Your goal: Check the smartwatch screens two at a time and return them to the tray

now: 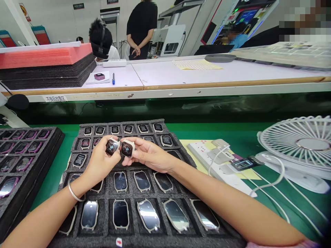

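Note:
My left hand (99, 160) is closed on a smartwatch (112, 146) with a pale case and a lit dial on its screen. Right beside it, my right hand (147, 154) grips a second smartwatch (127, 148), also pale and showing a lit dial. Both are held up side by side over a dark grey foam tray (133, 207). Strapless watch cases lie in the tray's compartments. Those in the far rows show lit text, while the near rows, such as this dark-screened watch (120, 214), look unlit. My hands and forearms hide part of the tray.
Another foam tray (55, 144) with purple-framed watches lies at the left. On the right are a white power strip (207, 156) with cables, a charging device (244, 164) and a white fan (307, 143). Foam sheets (74, 74) are stacked on the shelf (160, 77); people are behind it.

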Demonstrator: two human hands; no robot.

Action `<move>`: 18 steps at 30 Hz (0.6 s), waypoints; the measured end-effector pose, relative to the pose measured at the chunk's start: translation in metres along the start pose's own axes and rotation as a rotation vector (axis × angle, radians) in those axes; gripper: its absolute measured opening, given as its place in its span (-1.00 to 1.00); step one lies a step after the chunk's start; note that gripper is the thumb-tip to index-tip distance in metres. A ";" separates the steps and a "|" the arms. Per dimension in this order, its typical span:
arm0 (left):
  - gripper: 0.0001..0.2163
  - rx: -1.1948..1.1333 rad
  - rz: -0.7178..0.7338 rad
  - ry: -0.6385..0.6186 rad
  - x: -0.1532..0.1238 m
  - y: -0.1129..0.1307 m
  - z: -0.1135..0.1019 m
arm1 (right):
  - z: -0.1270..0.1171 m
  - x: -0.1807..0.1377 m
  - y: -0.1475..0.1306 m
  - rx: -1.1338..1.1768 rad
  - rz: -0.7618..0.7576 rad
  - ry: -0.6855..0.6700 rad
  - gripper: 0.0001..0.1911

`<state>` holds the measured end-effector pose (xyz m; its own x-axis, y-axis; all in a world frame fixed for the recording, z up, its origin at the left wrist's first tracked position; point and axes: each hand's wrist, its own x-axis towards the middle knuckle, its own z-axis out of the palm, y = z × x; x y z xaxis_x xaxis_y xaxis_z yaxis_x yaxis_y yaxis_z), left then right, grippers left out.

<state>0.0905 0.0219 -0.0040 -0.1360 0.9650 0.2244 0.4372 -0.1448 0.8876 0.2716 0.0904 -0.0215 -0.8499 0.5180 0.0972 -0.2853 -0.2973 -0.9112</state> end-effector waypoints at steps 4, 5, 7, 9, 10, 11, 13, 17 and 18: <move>-0.71 0.006 -0.002 0.005 0.000 0.000 0.000 | -0.001 0.000 0.000 -0.001 -0.002 -0.006 -0.39; -0.71 0.008 -0.006 0.005 0.001 0.000 0.000 | -0.001 0.000 0.000 -0.003 -0.004 -0.007 -0.39; -0.71 0.002 -0.010 0.004 0.001 0.000 0.000 | -0.001 0.000 0.000 -0.005 -0.009 -0.008 -0.40; -0.70 -0.010 -0.010 0.003 0.001 0.000 0.000 | -0.001 0.000 0.000 -0.007 -0.010 -0.006 -0.41; -0.69 -0.013 -0.010 0.004 0.001 0.000 0.000 | -0.001 0.000 0.000 -0.009 -0.009 -0.006 -0.40; -0.69 -0.013 -0.012 0.006 0.001 0.000 0.000 | -0.001 -0.001 0.000 -0.010 -0.008 -0.006 -0.40; -0.68 -0.008 -0.017 0.014 0.001 0.001 -0.001 | -0.001 -0.001 0.000 -0.014 -0.008 -0.006 -0.39; -0.68 -0.003 -0.020 -0.002 0.001 0.002 -0.001 | -0.001 -0.001 -0.001 -0.021 -0.007 -0.008 -0.40; -0.68 -0.005 -0.021 -0.007 0.001 0.002 -0.001 | -0.001 -0.001 -0.001 -0.022 -0.008 -0.008 -0.41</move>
<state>0.0907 0.0222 -0.0020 -0.1386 0.9694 0.2024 0.4300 -0.1252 0.8941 0.2732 0.0910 -0.0216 -0.8512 0.5137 0.1074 -0.2821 -0.2752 -0.9191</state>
